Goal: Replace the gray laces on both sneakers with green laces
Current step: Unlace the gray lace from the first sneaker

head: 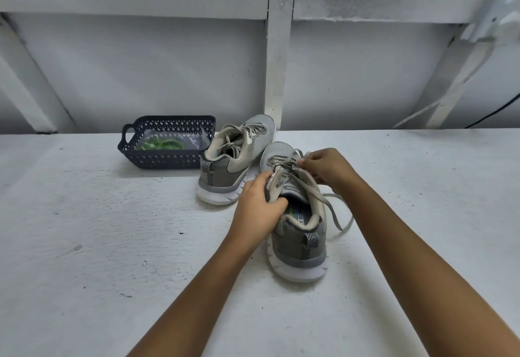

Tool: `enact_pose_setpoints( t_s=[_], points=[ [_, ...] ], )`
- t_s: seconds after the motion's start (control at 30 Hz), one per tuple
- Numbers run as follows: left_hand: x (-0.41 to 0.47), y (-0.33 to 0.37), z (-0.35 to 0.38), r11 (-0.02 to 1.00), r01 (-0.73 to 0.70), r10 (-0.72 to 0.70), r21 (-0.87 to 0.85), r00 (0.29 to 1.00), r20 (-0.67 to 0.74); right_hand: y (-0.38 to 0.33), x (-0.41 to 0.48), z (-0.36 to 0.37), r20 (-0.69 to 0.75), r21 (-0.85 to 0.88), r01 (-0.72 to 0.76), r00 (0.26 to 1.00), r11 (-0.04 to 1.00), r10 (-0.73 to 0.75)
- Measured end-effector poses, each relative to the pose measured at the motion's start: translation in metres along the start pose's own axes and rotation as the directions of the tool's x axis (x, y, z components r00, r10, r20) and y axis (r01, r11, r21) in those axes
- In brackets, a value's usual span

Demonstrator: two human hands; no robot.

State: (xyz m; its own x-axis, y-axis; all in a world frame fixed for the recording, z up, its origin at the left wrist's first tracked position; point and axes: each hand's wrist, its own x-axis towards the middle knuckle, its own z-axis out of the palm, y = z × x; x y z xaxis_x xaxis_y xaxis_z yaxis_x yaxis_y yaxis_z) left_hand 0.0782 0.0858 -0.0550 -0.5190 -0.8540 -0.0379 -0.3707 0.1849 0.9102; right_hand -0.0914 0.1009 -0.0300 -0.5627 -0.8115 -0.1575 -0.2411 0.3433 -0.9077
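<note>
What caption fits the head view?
Left hand holds the near sneaker while the right hand pinches its gray lace; green laces sit in the basket.

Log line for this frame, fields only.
stage: unlacing near sneaker | left hand: holds its collar | right hand: pinches gray lace | far sneaker: gray-laced | green laces: in basket

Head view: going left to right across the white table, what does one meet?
Dark blue perforated plastic basket → farther grey mesh sneaker → nearer grey mesh sneaker → loose grey lace trailing off its right side.
</note>
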Motion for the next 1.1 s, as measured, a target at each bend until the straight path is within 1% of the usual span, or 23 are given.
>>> enact_pose_setpoints(
  t_s=[0.07,0.13,0.17,0.2,0.23,0.27,0.3,0.33,0.4,0.47,0.5,0.53,0.57,0.63,0.7,0.77,0.83,0.87,0.9,0.93,0.97,1.03,1.1],
  points=[
    [0.0,0.0,0.0,1.0,-0.006,0.006,0.005,1.0,0.001,-0.003,0.005,-0.002,-0.085,0.159,0.014,0.996,0.987,-0.001],
    [-0.001,0.0,-0.001,1.0,-0.01,0.01,0.006,1.0,0.003,-0.007,0.013,-0.007,-0.24,0.324,0.065,0.971,0.944,0.016],
    [-0.001,0.001,-0.002,1.0,-0.011,0.011,0.007,1.0,0.003,-0.009,0.016,-0.01,-0.31,0.364,0.095,0.95,0.927,0.024],
    [-0.002,0.001,-0.002,1.0,-0.012,0.012,0.007,1.0,0.001,-0.011,0.018,-0.013,-0.347,0.393,0.115,0.937,0.912,0.032],
    [-0.002,0.002,-0.002,1.0,-0.014,0.014,0.007,1.0,-0.002,-0.012,0.017,-0.013,-0.345,0.412,0.115,0.938,0.904,0.038],
    [-0.002,0.002,-0.002,1.0,-0.015,0.015,0.006,1.0,-0.005,-0.011,0.016,-0.012,-0.3,0.415,0.086,0.953,0.906,0.046],
    [-0.002,0.002,-0.001,1.0,-0.014,0.014,0.006,1.0,-0.005,-0.01,0.014,-0.01,-0.227,0.385,0.039,0.972,0.922,0.054],
    [-0.002,0.003,-0.001,1.0,-0.015,0.015,0.006,1.0,-0.006,-0.007,0.011,-0.007,-0.146,0.312,-0.015,0.987,0.95,0.063],
    [-0.002,0.002,-0.001,1.0,-0.014,0.014,0.008,1.0,-0.005,0.0,0.007,-0.001,-0.019,0.109,-0.068,0.997,0.992,0.071],
    [-0.001,0.002,-0.001,1.0,-0.014,0.014,0.009,1.0,-0.004,0.005,0.007,0.001,-0.008,-0.025,-0.051,0.999,0.998,0.05],
    [-0.001,0.002,-0.001,1.0,-0.018,0.018,0.009,1.0,-0.006,0.005,0.008,0.001,-0.031,-0.042,-0.04,0.999,0.998,0.039],
    [-0.001,0.002,-0.001,1.0,-0.02,0.02,0.009,1.0,-0.009,0.005,0.008,0.001,-0.058,-0.023,-0.035,0.998,0.999,0.033],
    [-0.001,0.002,-0.001,1.0,-0.018,0.018,0.009,1.0,-0.01,0.004,0.008,0.001,-0.084,0.045,-0.03,0.996,0.999,0.033],
    [-0.002,0.003,-0.001,1.0,-0.013,0.013,0.014,1.0,-0.006,0.0,0.01,-0.001,-0.145,0.249,0.0,0.989,0.968,0.037],
    [-0.001,0.003,-0.001,1.0,-0.02,0.02,0.021,1.0,-0.01,-0.002,0.012,-0.005,-0.237,0.396,0.046,0.97,0.917,0.054],
    [-0.001,0.003,-0.001,0.999,-0.023,0.023,0.028,1.0,-0.013,-0.004,0.012,-0.01,-0.321,0.53,0.103,0.943,0.842,0.086],
    [0.0,0.002,-0.001,0.999,-0.021,0.022,0.03,1.0,-0.011,-0.006,0.01,-0.013,-0.369,0.642,0.156,0.921,0.751,0.123],
    [0.0,0.002,-0.001,0.999,-0.021,0.022,0.03,1.0,-0.011,-0.006,0.009,-0.015,-0.374,0.669,0.164,0.917,0.725,0.138],
    [0.0,0.002,-0.001,0.999,-0.023,0.023,0.031,1.0,-0.011,-0.006,0.007,-0.015,-0.357,0.677,0.15,0.923,0.721,0.143],
    [0.0,0.001,-0.001,0.999,-0.026,0.026,0.035,1.0,-0.013,-0.006,0.004,-0.014,-0.321,0.654,0.113,0.937,0.748,0.14],
    [0.0,0.001,-0.001,0.999,-0.031,0.031,0.038,0.999,-0.013,-0.006,0.0,-0.013,-0.269,0.589,0.054,0.954,0.807,0.132],
    [0.001,0.0,-0.002,0.998,-0.038,0.038,0.049,0.999,-0.004,-0.002,-0.01,-0.009,-0.158,0.359,-0.05,0.981,0.932,0.114],
    [0.002,0.0,-0.005,0.995,-0.053,0.051,0.082,0.998,0.031,0.001,-0.02,-0.003,-0.12,0.176,-0.057,0.99,0.983,0.079]
  ],
)
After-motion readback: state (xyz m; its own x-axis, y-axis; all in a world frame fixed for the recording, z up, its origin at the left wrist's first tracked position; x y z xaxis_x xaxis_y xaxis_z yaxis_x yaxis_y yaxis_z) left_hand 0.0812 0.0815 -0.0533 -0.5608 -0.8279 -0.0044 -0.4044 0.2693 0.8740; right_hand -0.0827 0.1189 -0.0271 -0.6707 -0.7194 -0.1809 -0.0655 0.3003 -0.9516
